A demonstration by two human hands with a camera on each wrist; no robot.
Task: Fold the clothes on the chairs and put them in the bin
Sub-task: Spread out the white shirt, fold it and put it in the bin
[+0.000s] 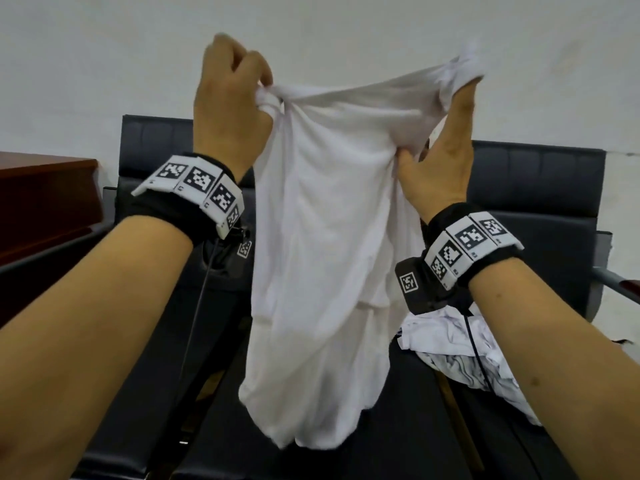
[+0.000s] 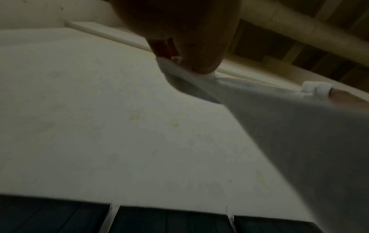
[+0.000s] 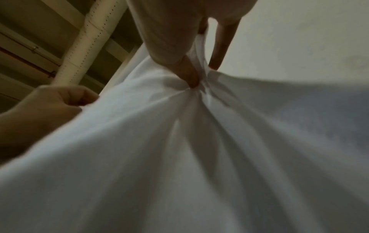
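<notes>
Head view, centre: white garment (image 1: 322, 258) held up in the air in front of 2 dark chairs (image 1: 540, 188), hanging down toward 6 o'clock.
Left hand (image 1: 232, 109): at 11 o'clock, fingers clenched round the garment's upper edge.
Right hand (image 1: 440, 168): at 2 o'clock, thumb and fingers grasping the other end of that edge.
Other clothes (image 1: 460, 348): crumpled pile on the right chair seat at 4 o'clock.
Left wrist view: left hand (image 2: 179, 31) at 12 o'clock, fingertips pinching the cloth (image 2: 279, 126), which spreads toward 4 o'clock.
Right wrist view: right hand (image 3: 173, 31) at 12 o'clock grips bunched fabric (image 3: 179, 157); the left hand (image 3: 40, 110) sits at 9 o'clock.
</notes>
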